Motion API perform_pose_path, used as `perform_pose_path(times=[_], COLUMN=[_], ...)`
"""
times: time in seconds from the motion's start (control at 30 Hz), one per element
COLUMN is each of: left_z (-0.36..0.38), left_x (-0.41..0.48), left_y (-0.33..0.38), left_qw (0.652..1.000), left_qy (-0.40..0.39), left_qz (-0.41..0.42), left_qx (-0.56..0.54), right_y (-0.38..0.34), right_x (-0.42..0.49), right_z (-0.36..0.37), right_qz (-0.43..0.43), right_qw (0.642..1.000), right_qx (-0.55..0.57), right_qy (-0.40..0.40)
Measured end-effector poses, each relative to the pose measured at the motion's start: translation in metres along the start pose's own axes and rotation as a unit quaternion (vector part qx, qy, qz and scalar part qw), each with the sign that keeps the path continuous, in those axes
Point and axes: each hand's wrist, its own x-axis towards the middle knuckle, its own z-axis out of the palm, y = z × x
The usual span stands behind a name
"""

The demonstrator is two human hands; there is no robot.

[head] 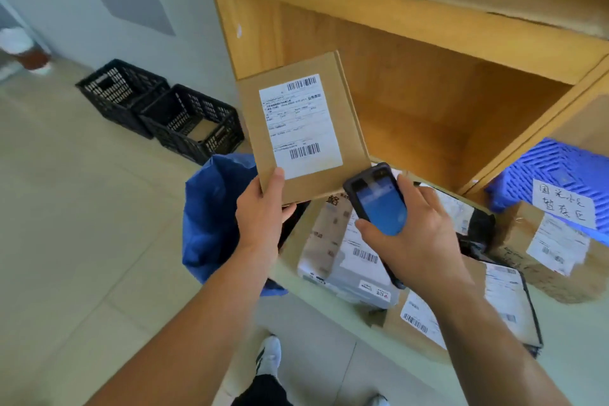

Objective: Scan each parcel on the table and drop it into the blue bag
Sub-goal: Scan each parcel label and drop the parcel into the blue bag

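My left hand (262, 211) grips the lower edge of a flat brown cardboard parcel (349, 102), thumb on its front, holding it upright with its white barcode label facing me. My right hand (418, 234) holds a black handheld scanner (375, 198) with a lit blue screen, just below and right of the parcel. The blue bag (211, 208) hangs open to the left of my left hand, beside the table. Several more labelled parcels (333, 254) lie on the table under my right hand, partly hidden by it.
A wooden shelf unit (428, 53) rises behind the parcels. A blue plastic crate (553, 168) with a handwritten note sits at right above a brown box (527, 241). Two black crates (158, 109) stand on the floor at left. My shoes show at the bottom.
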Motion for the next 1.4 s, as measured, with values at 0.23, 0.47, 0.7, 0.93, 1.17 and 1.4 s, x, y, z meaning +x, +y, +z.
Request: perform_pose_path(times=[0.23,0.47,0.7,0.93,1.17,1.4], left_z=[-0.112,-0.199,-0.19,-0.152,-0.084,0.006], left_x=[0.083,0.144,0.166,0.172,0.125,0.042], left_y=[0.021,-0.007,-0.032,-0.009,0.022,0.039], left_qw=[0.996,0.974,0.963,0.948,0.924,0.852], left_qy=[0.051,0.094,0.044,-0.003,-0.094,-0.217], left_qz=[-0.052,-0.138,-0.172,-0.055,0.126,0.257], left_qx=[0.044,0.153,0.202,0.313,0.348,0.401], right_y=[-0.089,-0.141,-0.148,-0.132,-0.093,-0.022], right_x=[0.048,0.071,0.077,0.078,0.059,0.023], right_z=[0.072,0.137,0.15,0.129,0.095,0.039], right_qz=[-0.043,-0.018,0.005,0.029,0.053,0.105], right_qw=[0.999,0.999,0.999,0.998,0.998,0.991], right_qx=[0.012,-0.024,-0.04,-0.05,-0.027,-0.007], right_qy=[0.023,-0.02,-0.031,-0.003,0.033,0.077])
